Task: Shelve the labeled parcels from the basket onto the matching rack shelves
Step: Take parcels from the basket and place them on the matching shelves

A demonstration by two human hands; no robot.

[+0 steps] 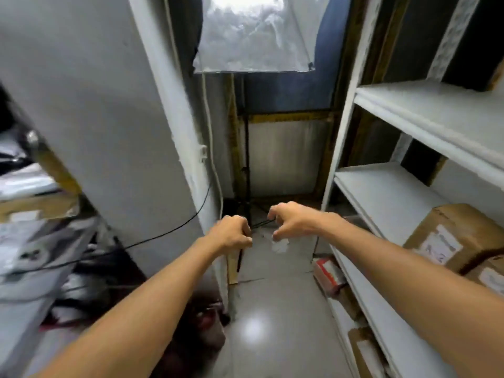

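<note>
Both my arms reach forward over a narrow aisle. My left hand (231, 232) and my right hand (293, 221) hang side by side in mid-air with fingers loosely curled, and neither holds anything. On my right stands a white rack (387, 197) with several shelves. A brown cardboard parcel (452, 236) with a white label lies on its middle shelf, and a second labeled parcel (491, 276) sits just in front of it. More parcels (331, 274) lie on the lowest level near the floor. No basket is in view.
A white pillar (114, 132) closes the left side, with a black cable (163, 236) running down it. Cluttered shelves with papers and bags (32, 241) stand at far left. A light stand (246, 170) and a softbox (256, 36) block the aisle's far end.
</note>
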